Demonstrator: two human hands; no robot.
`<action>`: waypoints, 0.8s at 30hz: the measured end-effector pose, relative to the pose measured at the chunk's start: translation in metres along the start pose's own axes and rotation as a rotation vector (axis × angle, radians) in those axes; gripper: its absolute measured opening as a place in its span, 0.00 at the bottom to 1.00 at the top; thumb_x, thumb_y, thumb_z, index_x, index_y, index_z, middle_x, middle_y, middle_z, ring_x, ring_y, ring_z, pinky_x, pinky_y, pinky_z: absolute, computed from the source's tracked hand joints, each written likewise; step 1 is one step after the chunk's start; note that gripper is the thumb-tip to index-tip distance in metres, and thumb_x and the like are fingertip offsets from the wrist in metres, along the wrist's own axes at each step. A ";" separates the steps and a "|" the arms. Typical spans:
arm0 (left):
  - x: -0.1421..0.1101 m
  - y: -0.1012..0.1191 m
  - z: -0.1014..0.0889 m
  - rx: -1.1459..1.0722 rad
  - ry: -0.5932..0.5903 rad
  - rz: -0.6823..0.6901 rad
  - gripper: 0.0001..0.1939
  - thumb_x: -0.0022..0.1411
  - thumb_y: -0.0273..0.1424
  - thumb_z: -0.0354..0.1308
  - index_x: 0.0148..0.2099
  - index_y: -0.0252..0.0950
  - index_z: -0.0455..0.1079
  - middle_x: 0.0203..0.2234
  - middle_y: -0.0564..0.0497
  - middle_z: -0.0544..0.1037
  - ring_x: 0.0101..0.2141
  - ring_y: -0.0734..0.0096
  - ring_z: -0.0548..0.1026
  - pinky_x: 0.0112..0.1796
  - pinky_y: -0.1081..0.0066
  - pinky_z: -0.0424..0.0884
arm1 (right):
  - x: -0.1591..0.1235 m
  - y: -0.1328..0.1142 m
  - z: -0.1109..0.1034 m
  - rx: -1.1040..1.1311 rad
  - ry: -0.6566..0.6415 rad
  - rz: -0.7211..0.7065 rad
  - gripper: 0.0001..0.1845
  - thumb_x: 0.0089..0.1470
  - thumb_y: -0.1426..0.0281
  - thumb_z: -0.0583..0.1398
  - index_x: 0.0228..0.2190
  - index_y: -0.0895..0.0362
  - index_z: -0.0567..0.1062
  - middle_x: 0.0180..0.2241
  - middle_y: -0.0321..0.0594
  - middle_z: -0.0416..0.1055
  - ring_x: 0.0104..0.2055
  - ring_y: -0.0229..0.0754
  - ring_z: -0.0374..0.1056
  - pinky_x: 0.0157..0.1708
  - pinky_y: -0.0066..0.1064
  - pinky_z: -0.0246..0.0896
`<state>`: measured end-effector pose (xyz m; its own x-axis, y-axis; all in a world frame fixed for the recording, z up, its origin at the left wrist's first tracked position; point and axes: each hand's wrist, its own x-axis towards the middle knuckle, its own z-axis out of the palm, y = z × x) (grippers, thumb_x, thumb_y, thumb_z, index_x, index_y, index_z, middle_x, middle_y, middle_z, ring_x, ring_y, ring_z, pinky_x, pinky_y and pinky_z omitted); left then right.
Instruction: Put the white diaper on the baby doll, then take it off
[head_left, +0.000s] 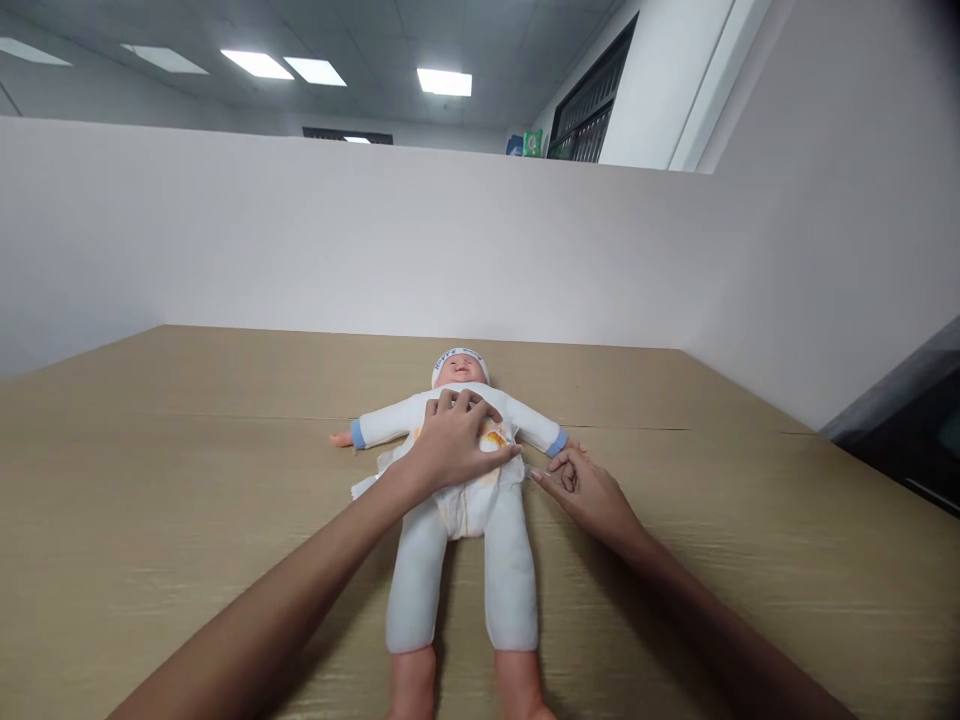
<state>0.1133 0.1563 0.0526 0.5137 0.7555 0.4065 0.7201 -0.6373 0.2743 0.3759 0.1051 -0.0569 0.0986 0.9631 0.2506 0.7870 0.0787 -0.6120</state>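
A baby doll [461, 372] in white cloth with blue cuffs lies on its back, head away from me. A white diaper [466, 512] with an orange print is around its hips. My left hand [459, 440] lies over the belly, fingers spread, pressing on the diaper's front and hiding part of it. At the diaper's right side, my right hand [589, 490] has its fingers curled, thumb and fingertips at the edge of the side tab. A loose white flap [367, 485] of the diaper sticks out on the left.
The doll lies on a wood-grain table [225, 420] with a seam running across it. A white partition [375, 240] stands along the back, and a pale wall [817, 270] rises at the right. A black object [907, 430] is at the right edge.
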 end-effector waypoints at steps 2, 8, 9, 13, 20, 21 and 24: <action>0.000 0.000 0.000 -0.012 0.008 -0.001 0.28 0.66 0.60 0.66 0.53 0.44 0.77 0.54 0.47 0.77 0.57 0.44 0.67 0.60 0.46 0.62 | 0.000 -0.001 0.001 -0.004 0.001 -0.004 0.26 0.61 0.42 0.60 0.39 0.52 0.71 0.23 0.31 0.65 0.28 0.43 0.66 0.32 0.32 0.54; 0.001 0.004 -0.002 0.019 -0.031 -0.025 0.29 0.60 0.56 0.72 0.54 0.44 0.77 0.54 0.45 0.76 0.58 0.43 0.67 0.59 0.46 0.63 | 0.004 0.000 0.001 0.016 -0.031 0.041 0.26 0.56 0.43 0.63 0.34 0.53 0.72 0.24 0.34 0.67 0.28 0.42 0.63 0.32 0.31 0.52; 0.001 0.005 -0.003 0.020 -0.039 -0.030 0.29 0.59 0.55 0.72 0.54 0.44 0.77 0.54 0.45 0.76 0.58 0.43 0.67 0.59 0.46 0.63 | 0.004 0.000 0.000 0.042 -0.054 0.056 0.26 0.55 0.43 0.63 0.33 0.53 0.72 0.25 0.34 0.68 0.28 0.42 0.63 0.32 0.31 0.51; 0.001 0.007 -0.006 0.026 -0.059 -0.051 0.29 0.58 0.54 0.73 0.55 0.44 0.77 0.53 0.45 0.76 0.58 0.43 0.66 0.60 0.46 0.62 | 0.004 -0.006 -0.008 0.144 -0.143 0.052 0.28 0.57 0.42 0.60 0.27 0.54 0.71 0.23 0.35 0.65 0.28 0.40 0.58 0.31 0.31 0.47; -0.001 0.007 -0.003 0.016 -0.058 -0.054 0.33 0.53 0.54 0.77 0.55 0.44 0.76 0.55 0.45 0.75 0.58 0.43 0.66 0.60 0.47 0.63 | 0.026 -0.039 -0.046 0.352 -0.277 -0.024 0.34 0.58 0.35 0.55 0.25 0.55 0.65 0.23 0.32 0.57 0.27 0.36 0.53 0.30 0.29 0.49; -0.001 0.007 -0.003 0.012 -0.058 -0.054 0.33 0.53 0.55 0.76 0.55 0.44 0.75 0.55 0.46 0.75 0.57 0.43 0.66 0.60 0.48 0.63 | 0.033 -0.047 -0.049 0.362 -0.298 -0.031 0.34 0.57 0.36 0.56 0.25 0.55 0.65 0.23 0.31 0.56 0.27 0.35 0.52 0.29 0.29 0.48; -0.002 0.007 -0.004 0.003 -0.057 -0.056 0.33 0.55 0.55 0.75 0.55 0.43 0.75 0.55 0.46 0.75 0.57 0.43 0.66 0.60 0.47 0.63 | 0.051 -0.073 -0.047 0.370 -0.350 -0.078 0.32 0.58 0.39 0.58 0.26 0.55 0.66 0.23 0.31 0.60 0.26 0.35 0.53 0.29 0.28 0.48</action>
<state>0.1156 0.1501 0.0573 0.4988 0.7972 0.3401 0.7494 -0.5938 0.2928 0.3518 0.1366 0.0360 -0.2116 0.9741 0.0792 0.5090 0.1790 -0.8419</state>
